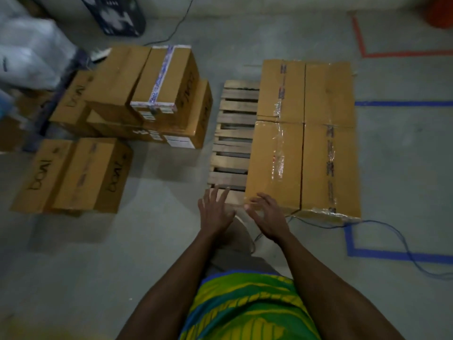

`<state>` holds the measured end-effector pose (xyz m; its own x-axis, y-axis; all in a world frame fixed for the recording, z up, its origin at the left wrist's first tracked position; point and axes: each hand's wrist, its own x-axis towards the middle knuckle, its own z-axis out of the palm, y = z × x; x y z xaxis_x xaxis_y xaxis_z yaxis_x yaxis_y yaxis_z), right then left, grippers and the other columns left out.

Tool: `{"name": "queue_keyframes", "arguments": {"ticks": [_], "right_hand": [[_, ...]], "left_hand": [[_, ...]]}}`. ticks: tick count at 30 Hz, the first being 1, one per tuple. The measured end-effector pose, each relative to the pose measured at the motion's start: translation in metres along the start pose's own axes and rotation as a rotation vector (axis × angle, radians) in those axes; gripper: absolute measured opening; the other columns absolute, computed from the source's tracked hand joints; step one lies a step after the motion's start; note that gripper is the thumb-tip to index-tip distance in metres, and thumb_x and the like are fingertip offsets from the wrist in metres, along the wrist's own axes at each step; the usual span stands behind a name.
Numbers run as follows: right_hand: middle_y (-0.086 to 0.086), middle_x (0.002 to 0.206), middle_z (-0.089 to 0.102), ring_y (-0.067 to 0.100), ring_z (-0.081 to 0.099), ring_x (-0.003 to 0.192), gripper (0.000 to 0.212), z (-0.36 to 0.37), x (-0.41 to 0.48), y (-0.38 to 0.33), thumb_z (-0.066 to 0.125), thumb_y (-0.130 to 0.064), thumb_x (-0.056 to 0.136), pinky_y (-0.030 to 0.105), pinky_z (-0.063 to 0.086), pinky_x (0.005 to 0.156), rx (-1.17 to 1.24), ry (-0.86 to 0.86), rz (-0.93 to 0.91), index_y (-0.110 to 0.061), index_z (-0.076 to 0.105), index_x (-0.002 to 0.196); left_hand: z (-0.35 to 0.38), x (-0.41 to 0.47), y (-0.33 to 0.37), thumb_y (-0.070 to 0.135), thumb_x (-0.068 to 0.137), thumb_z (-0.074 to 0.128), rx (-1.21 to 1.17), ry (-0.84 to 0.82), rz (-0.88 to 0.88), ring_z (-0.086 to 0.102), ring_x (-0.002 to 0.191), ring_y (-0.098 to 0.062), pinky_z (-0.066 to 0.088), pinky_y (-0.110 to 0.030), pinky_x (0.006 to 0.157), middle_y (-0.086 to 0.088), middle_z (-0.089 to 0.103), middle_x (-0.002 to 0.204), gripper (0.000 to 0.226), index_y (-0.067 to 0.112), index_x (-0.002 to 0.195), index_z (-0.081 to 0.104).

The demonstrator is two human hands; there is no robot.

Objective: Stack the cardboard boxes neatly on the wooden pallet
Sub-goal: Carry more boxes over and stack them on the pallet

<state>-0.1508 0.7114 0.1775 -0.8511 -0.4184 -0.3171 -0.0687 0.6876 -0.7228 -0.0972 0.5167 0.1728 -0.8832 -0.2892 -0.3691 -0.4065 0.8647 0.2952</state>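
Note:
A slatted wooden pallet [234, 133] lies on the concrete floor at centre. Several taped cardboard boxes sit side by side on its right part, the nearest one [274, 165] at the front. My left hand [215, 212] hovers open, fingers spread, over the pallet's near left corner and holds nothing. My right hand [268, 215] is open too, its fingertips at the near left corner of that nearest box. More cardboard boxes stand on the floor at left: a stacked group [147, 94] and a nearer pair [71, 175].
A blue cable [397, 244] trails over the floor at the right, beside blue tape lines [392, 253] and red tape [362, 42]. White plastic bags [29, 50] and a dark crate [115, 15] stand at the back left. Bare floor lies between the box groups and me.

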Motion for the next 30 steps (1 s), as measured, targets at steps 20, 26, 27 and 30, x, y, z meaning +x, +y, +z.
{"name": "queue_keyframes", "arguments": {"ticks": [20,26,27,30], "right_hand": [[0.012,0.138,0.055,0.031,0.048,0.132,0.049,0.257,0.155,-0.260,0.047,-0.054,0.102,0.043,0.039,0.107,0.108,0.157,0.206,-0.013,0.065,0.123],[0.002,0.153,0.045,0.022,0.036,0.144,0.049,0.272,0.198,-0.310,0.045,-0.057,0.101,0.043,0.033,0.116,-0.172,0.000,0.109,-0.022,0.062,0.132],[0.005,0.149,0.049,0.024,0.040,0.141,0.050,0.271,0.210,-0.311,0.045,-0.056,0.102,0.043,0.035,0.114,-0.150,0.042,0.154,-0.020,0.063,0.130],[0.013,0.132,0.059,0.033,0.052,0.127,0.056,0.278,0.252,-0.293,0.042,-0.058,0.101,0.045,0.043,0.104,-0.016,0.177,0.374,-0.012,0.066,0.120]], "left_hand": [[-0.152,0.052,-0.343,0.069,0.081,0.064,-0.239,0.211,-0.236,0.017,0.153,-0.034,0.015,-0.057,0.121,-0.006,0.029,0.165,0.086,0.033,0.155,0.039],[-0.197,0.090,-0.409,0.074,0.070,0.056,-0.292,0.173,-0.288,0.026,0.149,-0.034,0.025,-0.056,0.118,-0.006,0.038,0.161,0.090,0.032,0.149,0.048],[-0.202,0.103,-0.414,0.074,0.071,0.056,-0.298,0.150,-0.292,0.025,0.150,-0.033,0.024,-0.055,0.118,-0.006,0.038,0.161,0.089,0.032,0.149,0.048],[-0.217,0.142,-0.428,0.073,0.073,0.058,-0.308,0.084,-0.316,0.024,0.150,-0.032,0.021,-0.053,0.118,-0.006,0.038,0.161,0.088,0.032,0.150,0.047]]}}
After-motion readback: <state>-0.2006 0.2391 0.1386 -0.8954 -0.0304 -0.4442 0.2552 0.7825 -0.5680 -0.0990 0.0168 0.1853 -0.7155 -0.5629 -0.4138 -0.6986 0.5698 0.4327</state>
